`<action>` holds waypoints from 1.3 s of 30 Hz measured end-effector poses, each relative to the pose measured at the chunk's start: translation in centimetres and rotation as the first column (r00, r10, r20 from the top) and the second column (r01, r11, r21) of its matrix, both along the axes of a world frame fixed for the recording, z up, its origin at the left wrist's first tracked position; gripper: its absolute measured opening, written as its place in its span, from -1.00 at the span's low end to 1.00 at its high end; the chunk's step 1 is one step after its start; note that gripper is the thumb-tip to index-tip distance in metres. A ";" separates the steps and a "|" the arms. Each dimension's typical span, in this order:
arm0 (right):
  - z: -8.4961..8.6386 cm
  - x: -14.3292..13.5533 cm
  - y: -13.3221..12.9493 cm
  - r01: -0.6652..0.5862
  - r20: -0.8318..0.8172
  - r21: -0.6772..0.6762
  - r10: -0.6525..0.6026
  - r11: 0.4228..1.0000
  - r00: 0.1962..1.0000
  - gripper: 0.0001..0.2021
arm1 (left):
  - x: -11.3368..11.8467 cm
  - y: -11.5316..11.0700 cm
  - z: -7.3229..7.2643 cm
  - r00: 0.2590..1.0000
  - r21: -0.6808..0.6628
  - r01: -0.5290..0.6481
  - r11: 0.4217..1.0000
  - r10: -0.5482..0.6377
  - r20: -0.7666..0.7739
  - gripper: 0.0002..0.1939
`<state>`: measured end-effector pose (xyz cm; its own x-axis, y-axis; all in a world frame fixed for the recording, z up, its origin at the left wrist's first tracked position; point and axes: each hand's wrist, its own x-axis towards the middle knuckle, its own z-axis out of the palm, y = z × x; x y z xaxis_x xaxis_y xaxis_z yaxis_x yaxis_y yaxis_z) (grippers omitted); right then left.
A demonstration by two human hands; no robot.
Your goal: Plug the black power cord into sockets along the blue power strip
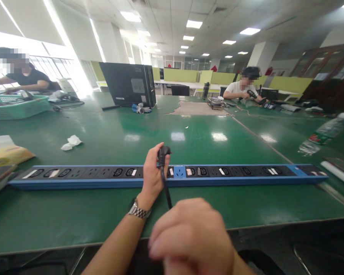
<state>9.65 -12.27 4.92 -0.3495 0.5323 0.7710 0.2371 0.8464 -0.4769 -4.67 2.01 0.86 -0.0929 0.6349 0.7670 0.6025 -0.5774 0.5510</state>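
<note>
A long blue power strip (246, 175) with many black sockets lies across the green table (109, 141) in front of me. My left hand (153, 173), with a metal watch on its wrist, grips a black plug (162, 154) just above the strip's middle. The plug's black cable (167, 193) hangs down toward me. My right hand (189, 235) is close to the camera, blurred, with fingers curled; whether it holds the cable is hidden.
A black computer case (129, 84) stands at the back. Crumpled white paper (71, 142) lies left of centre. A green basket (17, 107) and a yellow packet (5, 154) are at left. A plastic bottle (323, 135) lies at right. Two people sit at the far side.
</note>
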 end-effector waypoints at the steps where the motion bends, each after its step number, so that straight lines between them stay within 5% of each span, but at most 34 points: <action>1: 0.0 1.1 1.7 0.042 -0.055 -0.008 -0.043 0.999 0.998 -0.84 | -1.2 0.2 0.1 0.997 0.003 -0.071 0.997 0.071 0.019 -0.63; 3: -0.7 4.6 5.0 0.247 -0.088 -0.059 -0.251 0.967 0.964 -0.85 | -4.1 0.6 0.1 0.980 -0.005 -0.188 0.982 0.188 0.069 -0.60; 6: -3.6 10.8 8.9 0.621 0.111 -0.047 -0.614 0.783 0.782 -0.88 | -8.5 0.6 -0.4 0.957 -0.042 -0.244 0.969 0.247 0.150 -0.55; 8: -5.9 13.9 10.6 0.707 0.205 0.062 -0.703 0.704 0.681 -0.82 | -10.5 0.2 -0.9 0.950 -0.049 -0.289 0.956 0.293 0.112 -0.56; 13: -8.9 15.6 11.4 0.739 0.277 0.236 -0.773 0.631 0.571 -0.75 | -11.4 -0.8 -1.3 0.947 -0.017 -0.316 0.949 0.314 -0.067 -0.67; 18: -9.1 15.1 10.9 0.777 0.262 0.269 -0.820 0.569 0.509 -0.75 | -10.8 -0.8 -1.3 0.963 -0.010 -0.229 0.973 0.225 -0.152 -0.66; 21: -9.1 15.4 10.9 0.791 0.253 0.273 -0.834 0.548 0.491 -0.74 | -10.9 -1.0 -1.6 0.980 -0.084 -0.191 0.978 0.185 -0.074 -0.59; 25: -9.3 15.6 11.1 0.793 0.254 0.266 -0.833 0.548 0.491 -0.74 | -11.1 -1.5 -1.6 0.989 -0.143 -0.148 0.979 0.150 0.004 -0.63; 39: -9.6 15.8 11.3 0.786 0.225 0.265 -0.829 0.558 0.513 -0.77 | -10.6 -1.9 -1.5 0.985 -0.191 -0.101 0.976 0.071 -0.158 -0.66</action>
<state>25.44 -0.93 -4.72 -0.0266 0.6188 0.7851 0.9516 0.2563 -0.1698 -15.27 0.12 -0.65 -0.0475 0.7696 0.6368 0.7293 -0.4089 0.5485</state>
